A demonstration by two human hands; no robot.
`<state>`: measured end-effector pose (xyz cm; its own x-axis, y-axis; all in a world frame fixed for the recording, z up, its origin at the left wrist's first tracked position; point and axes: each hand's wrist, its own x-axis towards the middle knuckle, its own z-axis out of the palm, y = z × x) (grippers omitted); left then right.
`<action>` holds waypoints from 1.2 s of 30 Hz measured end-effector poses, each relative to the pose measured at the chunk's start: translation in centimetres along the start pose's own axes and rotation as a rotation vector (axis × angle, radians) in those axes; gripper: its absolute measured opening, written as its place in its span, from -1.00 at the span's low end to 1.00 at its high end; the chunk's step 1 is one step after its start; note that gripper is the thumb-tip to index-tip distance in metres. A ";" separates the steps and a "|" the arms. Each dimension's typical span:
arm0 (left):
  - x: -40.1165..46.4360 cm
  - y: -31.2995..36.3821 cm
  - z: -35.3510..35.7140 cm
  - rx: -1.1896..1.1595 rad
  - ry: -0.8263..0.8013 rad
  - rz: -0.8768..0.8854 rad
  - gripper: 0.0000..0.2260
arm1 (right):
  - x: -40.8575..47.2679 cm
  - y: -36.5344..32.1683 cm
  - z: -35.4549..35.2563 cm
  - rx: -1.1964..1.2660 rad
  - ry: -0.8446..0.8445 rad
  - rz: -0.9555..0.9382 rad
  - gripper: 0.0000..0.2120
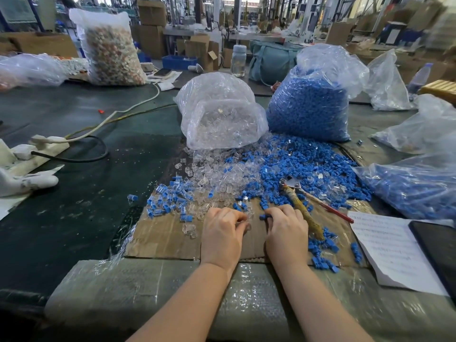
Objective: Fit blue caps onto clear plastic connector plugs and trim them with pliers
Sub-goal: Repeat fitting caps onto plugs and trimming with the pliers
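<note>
Both forearms lead to my hands on the cardboard sheet (pixel 167 238): left hand (pixel 223 234) curls around a clear plug (pixel 247 227), right hand (pixel 286 230) pinches a blue cap (pixel 262 217). Pliers (pixel 302 206) lie just right; loose caps (pixel 296 164) and plugs (pixel 212 174) spread beyond on the counter (pixel 74 206).
</note>
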<state>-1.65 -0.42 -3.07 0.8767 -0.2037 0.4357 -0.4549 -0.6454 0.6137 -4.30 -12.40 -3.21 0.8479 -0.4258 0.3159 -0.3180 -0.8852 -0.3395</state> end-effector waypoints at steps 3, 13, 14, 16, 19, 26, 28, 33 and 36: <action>0.0 0.2 -0.2 0.011 0.021 0.029 -0.88 | 0.0 -0.1 0.0 0.012 0.008 -0.011 -0.76; -0.5 0.8 -0.7 -0.046 -0.056 0.070 -0.89 | -0.3 -0.2 -0.1 0.128 0.061 -0.076 -0.65; -0.5 0.9 -0.7 -0.041 -0.082 0.093 -0.86 | -0.3 -0.2 -0.1 0.131 0.062 -0.079 -0.64; -0.4 0.8 -0.5 -0.034 -0.136 0.112 -0.82 | -0.3 -0.1 -0.1 0.144 0.059 -0.080 -0.67; -0.2 0.4 -0.3 -0.019 -0.158 0.056 -0.89 | -0.4 -0.1 -0.3 0.171 0.050 -0.085 -0.74; 0.0 0.1 -0.4 -0.166 -0.058 -0.169 -0.90 | -0.4 -0.1 -0.7 0.258 0.088 -0.103 -0.85; 0.0 0.0 -0.3 -0.195 -0.065 -0.196 -0.92 | -0.4 -0.1 -0.7 0.285 0.105 -0.124 -0.87; 0.1 0.1 -0.5 -0.321 -0.075 -0.244 -0.81 | -0.4 0.1 -0.8 0.352 0.112 -0.105 -0.96; 0.1 0.1 -0.5 -0.328 -0.093 -0.238 -0.86 | -0.3 0.1 -0.8 0.379 0.112 -0.107 -0.98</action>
<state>-1.68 -0.10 -2.65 0.9671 -0.1520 0.2040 -0.2499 -0.4170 0.8739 -4.97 -12.49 -2.60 0.8094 -0.3712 0.4550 -0.0335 -0.8028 -0.5953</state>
